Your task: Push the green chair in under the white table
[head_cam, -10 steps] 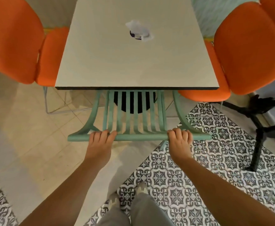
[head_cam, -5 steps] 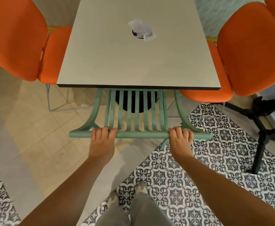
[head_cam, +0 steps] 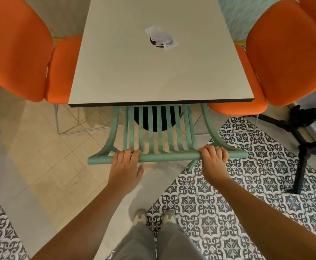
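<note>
The green chair stands right in front of me, its slatted back facing me and its seat hidden beneath the white table. Only the backrest and curved side rails stick out past the table's dark front edge. My left hand lies over the top rail left of centre, fingers curled on it, thumb loose below. My right hand grips the same rail near its right end.
Orange padded chairs flank the table, one at the left and one at the right. A small white wrapper lies on the tabletop. A black stand's legs spread over the patterned floor at the right. My feet stand behind the chair.
The chair's back has slid a little closer to the table's front edge, with both hands staying on the top rail. My left thumb has come off the rail.
</note>
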The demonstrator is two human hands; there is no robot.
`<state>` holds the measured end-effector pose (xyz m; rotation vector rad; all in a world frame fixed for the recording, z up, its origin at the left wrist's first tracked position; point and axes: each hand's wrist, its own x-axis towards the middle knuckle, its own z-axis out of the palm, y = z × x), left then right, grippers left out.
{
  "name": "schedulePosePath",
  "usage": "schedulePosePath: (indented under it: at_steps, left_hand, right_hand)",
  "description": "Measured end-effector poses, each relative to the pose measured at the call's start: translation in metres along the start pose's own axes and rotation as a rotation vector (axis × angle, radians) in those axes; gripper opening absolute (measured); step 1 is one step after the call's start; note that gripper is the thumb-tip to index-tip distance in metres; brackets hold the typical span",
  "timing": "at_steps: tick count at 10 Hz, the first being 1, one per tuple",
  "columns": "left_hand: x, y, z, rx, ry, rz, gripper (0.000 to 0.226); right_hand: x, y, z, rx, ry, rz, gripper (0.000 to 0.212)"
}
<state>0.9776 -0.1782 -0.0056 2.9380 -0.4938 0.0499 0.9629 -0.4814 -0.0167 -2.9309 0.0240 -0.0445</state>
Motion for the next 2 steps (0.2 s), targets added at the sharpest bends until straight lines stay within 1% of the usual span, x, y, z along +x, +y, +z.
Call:
schedulePosePath:
  at_steps: [1,2]
  left_hand:
    - [0.007,0.001,-0.015,-0.078,-0.015,-0.007,0.052]
    - [0.023,0.004,-0.030,-0.122,-0.005,0.006,0.058]
  right_hand:
    - [-0.004,0.001,-0.015,0.212,-0.045,-0.038,0.050]
    - [0.001,-0.006,-0.030,0.331,0.019,-0.083,0.046]
